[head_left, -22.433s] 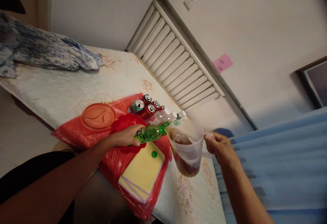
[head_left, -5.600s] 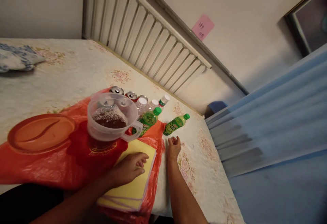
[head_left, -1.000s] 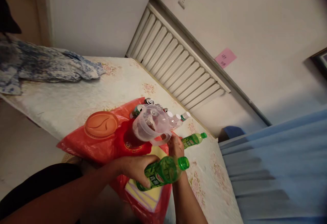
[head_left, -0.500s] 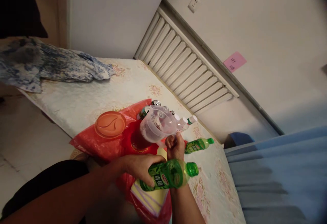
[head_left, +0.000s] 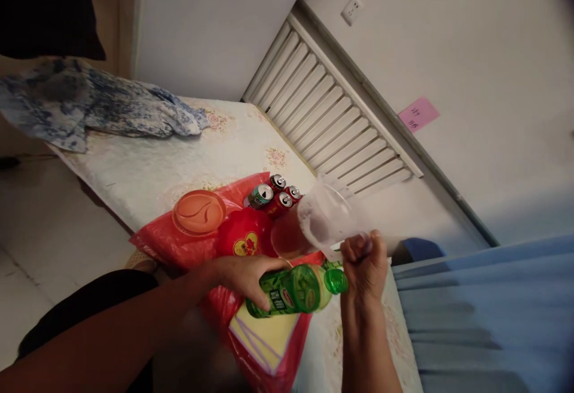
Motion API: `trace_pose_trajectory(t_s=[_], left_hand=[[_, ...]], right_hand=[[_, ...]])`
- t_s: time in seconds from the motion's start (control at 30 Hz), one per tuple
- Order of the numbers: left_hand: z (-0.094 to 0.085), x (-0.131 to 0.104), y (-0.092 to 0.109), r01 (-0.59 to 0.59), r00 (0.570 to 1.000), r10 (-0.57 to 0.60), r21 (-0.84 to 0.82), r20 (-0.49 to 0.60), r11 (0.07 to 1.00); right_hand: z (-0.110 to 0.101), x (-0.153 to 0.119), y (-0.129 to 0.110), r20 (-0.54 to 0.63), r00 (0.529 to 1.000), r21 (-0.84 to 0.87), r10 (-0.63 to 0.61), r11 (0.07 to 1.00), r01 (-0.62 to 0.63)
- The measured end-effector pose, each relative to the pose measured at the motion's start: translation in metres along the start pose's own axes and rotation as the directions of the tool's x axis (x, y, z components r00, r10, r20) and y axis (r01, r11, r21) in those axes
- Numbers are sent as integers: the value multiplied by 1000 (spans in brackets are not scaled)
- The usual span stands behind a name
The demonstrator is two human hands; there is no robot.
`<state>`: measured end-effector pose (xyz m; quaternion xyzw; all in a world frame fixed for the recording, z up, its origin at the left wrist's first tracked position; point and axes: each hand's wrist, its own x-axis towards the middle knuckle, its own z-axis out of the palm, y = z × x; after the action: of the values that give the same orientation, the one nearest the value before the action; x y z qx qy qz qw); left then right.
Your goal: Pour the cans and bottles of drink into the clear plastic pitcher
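My left hand is wrapped round a green drink bottle, tilted with its green top toward the right. My right hand grips the handle of a clear plastic jug. Dark reddish liquid with pale foam shows inside the jug, which is raised and tilted above the bed-like surface. Below and left of it lies a red dish with a yellow heart emblem. A round orange lid rests on a red plastic sheet. Beneath the bottle is a yellow cloth with purple stripes.
Several drink cans stand behind the red dish. Another green bottle is mostly hidden behind the jug and my right hand. A radiator runs along the wall. Bunched patterned fabric lies at left, and a blue curtain hangs at right.
My right hand has moved the jug up and to the right, uncovering the cans and red dish. The jug now hides the clear bottles. My left hand keeps its hold on the green bottle.
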<state>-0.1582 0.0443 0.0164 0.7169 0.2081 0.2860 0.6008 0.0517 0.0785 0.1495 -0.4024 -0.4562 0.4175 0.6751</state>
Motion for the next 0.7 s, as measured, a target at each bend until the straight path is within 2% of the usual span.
trace_pose_trajectory(t_s=[0.13, 0.27, 0.37, 0.5, 0.6, 0.7], left_hand=[[-8, 1, -5, -13, 998, 7, -93, -64, 996], [-17, 6, -16, -48, 987, 26, -140, -157, 989], [-23, 10, -25, -76, 971, 45, -125, -233, 989], [-27, 13, -31, -94, 964, 43, -183, -261, 979], [-28, 14, -30, -103, 956, 46, -186, -288, 977], [-28, 12, -26, -74, 949, 32, -121, -313, 990]], right_hand=[[-15, 5, -34, -53, 997, -11, -54, 999, 53], [-30, 5, -57, -81, 995, -42, -49, 998, 46], [-40, 2, -65, -115, 993, -73, -30, 997, 22], [-52, -4, -72, -123, 992, -137, -5, 991, -12], [-61, -5, -75, -106, 994, -193, 22, 980, -42], [-71, -4, -77, -77, 996, -254, 51, 965, -69]])
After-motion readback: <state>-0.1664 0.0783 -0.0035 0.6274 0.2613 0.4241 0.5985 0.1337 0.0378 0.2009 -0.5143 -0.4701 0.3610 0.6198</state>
